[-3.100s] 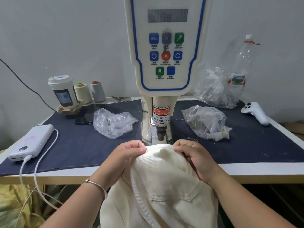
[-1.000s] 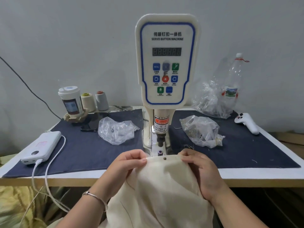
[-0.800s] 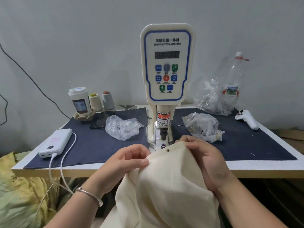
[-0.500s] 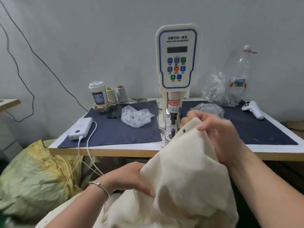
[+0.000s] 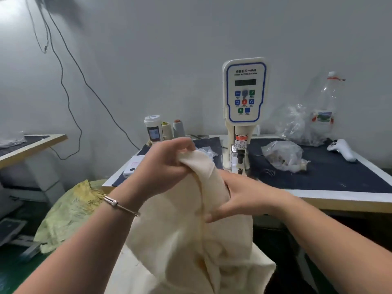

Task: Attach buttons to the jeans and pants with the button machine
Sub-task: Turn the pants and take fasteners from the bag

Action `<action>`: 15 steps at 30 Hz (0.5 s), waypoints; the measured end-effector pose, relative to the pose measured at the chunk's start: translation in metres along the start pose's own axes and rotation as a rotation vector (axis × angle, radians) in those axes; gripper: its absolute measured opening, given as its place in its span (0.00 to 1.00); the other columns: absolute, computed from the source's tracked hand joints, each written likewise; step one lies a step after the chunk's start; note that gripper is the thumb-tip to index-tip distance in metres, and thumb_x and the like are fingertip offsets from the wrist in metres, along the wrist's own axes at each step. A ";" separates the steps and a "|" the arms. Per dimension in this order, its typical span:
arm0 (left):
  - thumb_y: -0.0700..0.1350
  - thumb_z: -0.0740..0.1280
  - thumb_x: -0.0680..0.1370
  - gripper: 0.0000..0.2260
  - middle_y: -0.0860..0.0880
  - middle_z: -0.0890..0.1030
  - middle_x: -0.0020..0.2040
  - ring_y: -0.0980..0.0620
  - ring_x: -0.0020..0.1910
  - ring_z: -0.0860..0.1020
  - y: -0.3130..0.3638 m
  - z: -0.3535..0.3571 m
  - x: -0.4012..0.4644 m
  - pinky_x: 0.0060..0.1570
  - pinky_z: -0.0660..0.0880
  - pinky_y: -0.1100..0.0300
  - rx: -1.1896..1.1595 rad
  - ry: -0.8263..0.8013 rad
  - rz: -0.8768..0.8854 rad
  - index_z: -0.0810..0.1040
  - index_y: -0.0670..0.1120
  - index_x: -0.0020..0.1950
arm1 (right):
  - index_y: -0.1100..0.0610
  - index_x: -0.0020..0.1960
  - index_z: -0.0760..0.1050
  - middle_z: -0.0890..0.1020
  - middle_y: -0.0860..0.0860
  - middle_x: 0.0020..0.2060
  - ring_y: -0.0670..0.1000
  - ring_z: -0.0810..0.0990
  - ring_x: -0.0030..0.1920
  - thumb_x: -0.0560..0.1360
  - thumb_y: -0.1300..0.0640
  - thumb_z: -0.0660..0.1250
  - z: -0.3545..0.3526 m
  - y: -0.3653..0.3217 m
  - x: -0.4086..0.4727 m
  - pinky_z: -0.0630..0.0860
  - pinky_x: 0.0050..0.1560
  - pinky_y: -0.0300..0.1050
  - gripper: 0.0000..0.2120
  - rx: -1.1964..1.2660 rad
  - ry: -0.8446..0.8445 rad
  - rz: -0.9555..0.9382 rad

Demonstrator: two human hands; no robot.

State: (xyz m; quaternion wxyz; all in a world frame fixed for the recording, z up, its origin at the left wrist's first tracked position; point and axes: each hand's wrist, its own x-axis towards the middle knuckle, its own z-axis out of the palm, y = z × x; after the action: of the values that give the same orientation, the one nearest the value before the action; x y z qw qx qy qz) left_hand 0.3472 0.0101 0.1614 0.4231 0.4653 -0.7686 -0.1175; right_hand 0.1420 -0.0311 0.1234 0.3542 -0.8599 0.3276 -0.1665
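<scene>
The left hand [image 5: 167, 164] is raised in front of the table [image 5: 339, 198], fingers curled round a bunched fold of the cream pants [image 5: 191, 240], lifting that end up. Just to its right and lower, the right hand [image 5: 237, 198] clamps the same garment from the side, thumb and fingers round a thick roll of cloth. The pants hang off the table between the two hands, most of the fabric sagging toward the person's lap, clear of the button machine [image 5: 244, 107] behind them. The cloth looks soft, limp and fairly heavy, likely to slump wherever unsupported. It would handle best gripped at a firm doubled edge such as the waistband, with two holds near each other, so the spot for the button stays flat and taut.
</scene>
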 end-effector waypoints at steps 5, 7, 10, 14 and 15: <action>0.45 0.72 0.69 0.07 0.59 0.75 0.33 0.61 0.32 0.69 0.004 -0.027 -0.018 0.34 0.66 0.68 0.060 0.050 0.052 0.76 0.53 0.44 | 0.56 0.42 0.80 0.82 0.51 0.36 0.49 0.81 0.39 0.67 0.62 0.75 -0.012 -0.019 0.016 0.77 0.40 0.45 0.06 0.038 0.288 -0.023; 0.55 0.76 0.64 0.18 0.57 0.78 0.37 0.60 0.36 0.74 -0.011 -0.034 -0.036 0.38 0.71 0.67 0.031 0.045 -0.129 0.77 0.57 0.52 | 0.54 0.43 0.82 0.83 0.50 0.35 0.44 0.81 0.36 0.69 0.62 0.73 -0.026 -0.028 0.017 0.77 0.35 0.37 0.05 0.196 0.323 -0.050; 0.64 0.78 0.61 0.40 0.58 0.79 0.55 0.58 0.54 0.78 -0.045 -0.029 -0.071 0.56 0.74 0.61 0.145 -0.038 -0.525 0.68 0.58 0.69 | 0.54 0.39 0.81 0.81 0.49 0.33 0.46 0.79 0.35 0.72 0.64 0.69 -0.035 -0.041 0.022 0.75 0.33 0.38 0.06 0.378 0.374 -0.070; 0.61 0.79 0.65 0.40 0.53 0.82 0.62 0.53 0.60 0.81 -0.059 0.012 -0.108 0.58 0.77 0.58 -0.398 -0.233 -0.755 0.67 0.48 0.70 | 0.55 0.44 0.80 0.80 0.52 0.34 0.49 0.79 0.34 0.74 0.63 0.69 -0.034 -0.062 0.036 0.77 0.31 0.39 0.04 0.653 0.416 -0.050; 0.56 0.78 0.69 0.38 0.50 0.82 0.63 0.50 0.63 0.80 -0.054 0.026 -0.111 0.59 0.77 0.56 -0.576 -0.253 -0.724 0.66 0.47 0.73 | 0.58 0.48 0.80 0.81 0.54 0.34 0.50 0.80 0.33 0.74 0.64 0.69 -0.032 -0.068 0.039 0.78 0.31 0.39 0.05 0.744 0.412 -0.046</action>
State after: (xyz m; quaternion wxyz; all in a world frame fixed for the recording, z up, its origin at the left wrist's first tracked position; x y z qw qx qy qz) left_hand 0.3837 0.0659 0.0541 0.3697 0.5490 -0.5388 -0.5212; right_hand 0.1840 -0.0372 0.1964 0.5638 -0.6294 0.2898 -0.4495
